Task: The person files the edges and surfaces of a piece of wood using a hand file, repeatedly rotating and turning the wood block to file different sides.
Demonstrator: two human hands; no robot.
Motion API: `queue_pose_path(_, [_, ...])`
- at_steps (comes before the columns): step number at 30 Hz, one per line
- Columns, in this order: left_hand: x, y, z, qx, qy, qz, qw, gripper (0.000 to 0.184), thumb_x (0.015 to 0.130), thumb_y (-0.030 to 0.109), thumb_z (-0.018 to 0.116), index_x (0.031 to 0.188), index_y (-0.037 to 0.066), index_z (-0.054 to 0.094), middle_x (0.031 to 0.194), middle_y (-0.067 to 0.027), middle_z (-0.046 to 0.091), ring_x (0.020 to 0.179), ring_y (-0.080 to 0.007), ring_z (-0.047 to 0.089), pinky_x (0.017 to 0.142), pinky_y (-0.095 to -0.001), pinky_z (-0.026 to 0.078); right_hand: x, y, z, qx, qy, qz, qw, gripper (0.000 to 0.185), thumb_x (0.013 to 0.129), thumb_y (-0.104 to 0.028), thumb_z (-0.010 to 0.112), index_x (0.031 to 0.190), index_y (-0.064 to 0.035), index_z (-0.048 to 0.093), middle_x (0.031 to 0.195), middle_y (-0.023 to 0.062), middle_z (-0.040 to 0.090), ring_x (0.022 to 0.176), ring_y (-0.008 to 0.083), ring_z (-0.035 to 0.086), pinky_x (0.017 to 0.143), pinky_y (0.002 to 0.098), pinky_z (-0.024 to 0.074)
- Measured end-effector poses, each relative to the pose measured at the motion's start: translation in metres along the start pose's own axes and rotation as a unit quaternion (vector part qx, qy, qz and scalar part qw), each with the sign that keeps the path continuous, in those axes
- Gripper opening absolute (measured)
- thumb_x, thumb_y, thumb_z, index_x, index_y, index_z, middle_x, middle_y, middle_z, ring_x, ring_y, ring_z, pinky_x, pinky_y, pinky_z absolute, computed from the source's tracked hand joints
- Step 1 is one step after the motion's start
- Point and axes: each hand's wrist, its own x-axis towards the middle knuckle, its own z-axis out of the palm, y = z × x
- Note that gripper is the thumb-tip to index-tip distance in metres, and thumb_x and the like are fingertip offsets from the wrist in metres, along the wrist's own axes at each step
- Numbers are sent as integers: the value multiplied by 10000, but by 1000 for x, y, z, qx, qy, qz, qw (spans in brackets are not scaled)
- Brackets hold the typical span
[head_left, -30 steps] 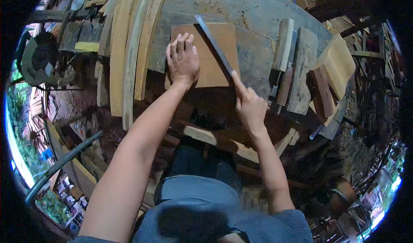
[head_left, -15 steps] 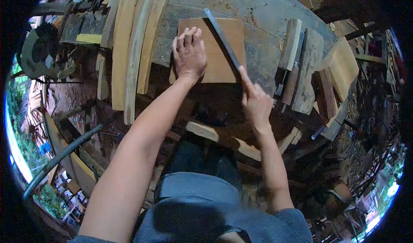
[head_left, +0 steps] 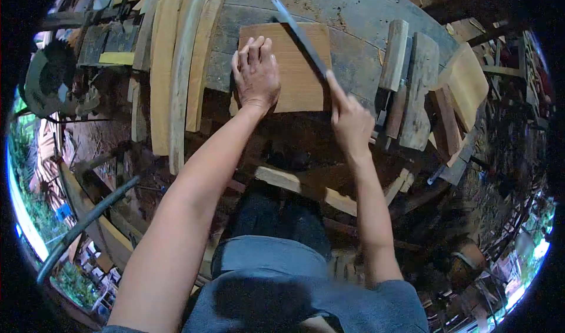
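Note:
A flat, roughly square wooden board (head_left: 299, 88) lies on the workbench (head_left: 353, 56) near its front edge. My left hand (head_left: 257, 74) rests on the board's left part, palm down with fingers spread a little. A long, narrow metal file (head_left: 301, 37) crosses the board at a slant, its far tip beyond the board's back edge. Its near end is in my right hand (head_left: 352, 121), with the index finger stretched along it and the other fingers curled. The handle is hidden inside that hand.
Long wooden strips (head_left: 179, 68) lie at the left of the bench. On the right are a wooden block (head_left: 394, 55), a weathered piece (head_left: 419, 91), a chisel (head_left: 396, 109) and a pale curved piece (head_left: 465, 88). A metal bar (head_left: 88, 221) juts in at the lower left.
The view has shifted slightly. The file and my right hand have moved forward over the board. My left hand stays pressed on the board.

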Motion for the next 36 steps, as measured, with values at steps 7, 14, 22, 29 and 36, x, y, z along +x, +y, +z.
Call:
queue_pose_path(7, [-2, 2, 5, -8, 6, 3, 1000, 386, 918, 208, 540, 1295, 134, 502, 1344, -44, 493, 1310, -262, 410, 1112, -463, 288, 54, 0, 13, 15, 113, 2, 993, 542, 919, -272, 573, 1411, -464, 450, 687, 116, 619, 575, 338, 647, 507, 474, 521])
queue_pose_path(14, [0, 0, 0, 6, -1, 6, 1000, 374, 927, 215, 538, 1291, 133, 504, 1349, -45, 487, 1324, -253, 403, 1114, -465, 284, 29, 1, 9, -3, 46, 9, 999, 575, 898, -250, 598, 1420, -442, 454, 669, 111, 615, 547, 334, 635, 497, 470, 517])
queue_pose_path(22, [-2, -1, -1, -7, -5, -17, 1000, 384, 931, 202, 531, 1306, 126, 501, 1347, -52, 487, 1321, -256, 404, 1119, -468, 278, 16, 9, 10, 66, 126, 37, 989, 531, 902, -250, 588, 1395, -425, 494, 720, 95, 631, 608, 317, 641, 521, 424, 514])
queue_pose_path(29, [0, 0, 1, -2, 1, -4, 1000, 384, 936, 198, 520, 1313, 133, 495, 1355, -48, 483, 1324, -252, 399, 1127, -462, 270, -5, 0, 2, -9, 30, -24, 999, 614, 896, -204, 594, 1437, -441, 426, 659, 92, 592, 535, 309, 626, 471, 429, 507])
queue_pose_path(36, [-1, -1, 4, 1, 4, 4, 1000, 400, 931, 219, 523, 1322, 143, 485, 1368, -40, 472, 1325, -248, 393, 1117, -461, 281, 30, -3, 12, -12, 117, -26, 993, 596, 905, -209, 574, 1441, -421, 425, 687, 110, 630, 531, 329, 637, 458, 448, 505])
